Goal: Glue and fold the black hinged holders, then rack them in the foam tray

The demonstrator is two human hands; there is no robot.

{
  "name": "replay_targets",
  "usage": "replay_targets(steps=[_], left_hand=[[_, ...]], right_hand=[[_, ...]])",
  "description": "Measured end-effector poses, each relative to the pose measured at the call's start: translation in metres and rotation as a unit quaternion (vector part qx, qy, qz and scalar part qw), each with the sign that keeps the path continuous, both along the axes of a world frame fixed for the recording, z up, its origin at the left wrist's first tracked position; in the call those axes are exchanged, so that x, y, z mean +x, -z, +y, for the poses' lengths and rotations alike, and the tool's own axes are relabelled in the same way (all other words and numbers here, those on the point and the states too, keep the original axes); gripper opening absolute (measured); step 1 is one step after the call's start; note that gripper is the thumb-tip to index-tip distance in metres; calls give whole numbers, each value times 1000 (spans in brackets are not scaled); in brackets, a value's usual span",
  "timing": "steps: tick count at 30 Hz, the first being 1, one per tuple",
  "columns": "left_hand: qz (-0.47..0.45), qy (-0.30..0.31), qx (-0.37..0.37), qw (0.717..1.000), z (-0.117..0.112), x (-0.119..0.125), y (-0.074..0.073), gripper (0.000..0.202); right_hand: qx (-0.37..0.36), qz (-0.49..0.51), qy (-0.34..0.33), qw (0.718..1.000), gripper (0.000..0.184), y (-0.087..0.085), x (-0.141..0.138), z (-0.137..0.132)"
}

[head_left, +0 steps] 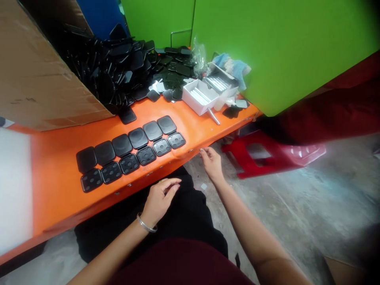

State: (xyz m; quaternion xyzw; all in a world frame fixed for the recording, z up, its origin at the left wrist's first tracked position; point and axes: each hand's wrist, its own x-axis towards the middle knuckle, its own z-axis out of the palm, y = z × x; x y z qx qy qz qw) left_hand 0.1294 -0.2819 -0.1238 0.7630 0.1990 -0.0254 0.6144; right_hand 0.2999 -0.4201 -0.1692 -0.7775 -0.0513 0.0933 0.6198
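Note:
My left hand [160, 198], a silver bangle on its wrist, is over my lap just off the table's front edge. Its thumb and forefinger come together in a pinch, and I cannot make out anything between them. My right hand [211, 163] hovers beside the table edge, fingertips pinched on something too small or hidden to name. Nearest to both hands are two joined rows of black compact-like square cases [146, 155], lying opened flat. Their front halves show round recesses; the back halves [138, 137] are smooth. Neither hand touches them.
A cardboard box [44, 79] spills a heap of black pieces [118, 59] onto the orange table [56, 158]. White boxes of silvery rods [199, 97], a loose metal rod [213, 116] and a blue cloth [237, 69] stand by the green panel [282, 47]. A red stool [252, 158] is at right.

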Motion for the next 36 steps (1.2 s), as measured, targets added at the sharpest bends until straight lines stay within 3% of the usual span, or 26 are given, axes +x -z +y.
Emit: replay_targets(steps=[7, 11, 20, 30, 36], left_hand=[[9, 11, -8, 1000, -4, 3, -1, 24], [12, 27, -3, 1000, -4, 4, -2, 23], [10, 33, 9, 999, 0, 4, -3, 23], [-5, 48, 25, 999, 1, 23, -4, 21], [-20, 61, 33, 997, -2, 34, -7, 21]], right_hand=[[-15, 4, -21, 1000, 23, -4, 10, 5], [18, 15, 5, 1000, 25, -3, 11, 5], [1, -83, 45, 996, 18, 6, 8, 9], [113, -46, 4, 993, 20, 18, 21, 1], [151, 12, 96, 984, 23, 17, 8, 16]])
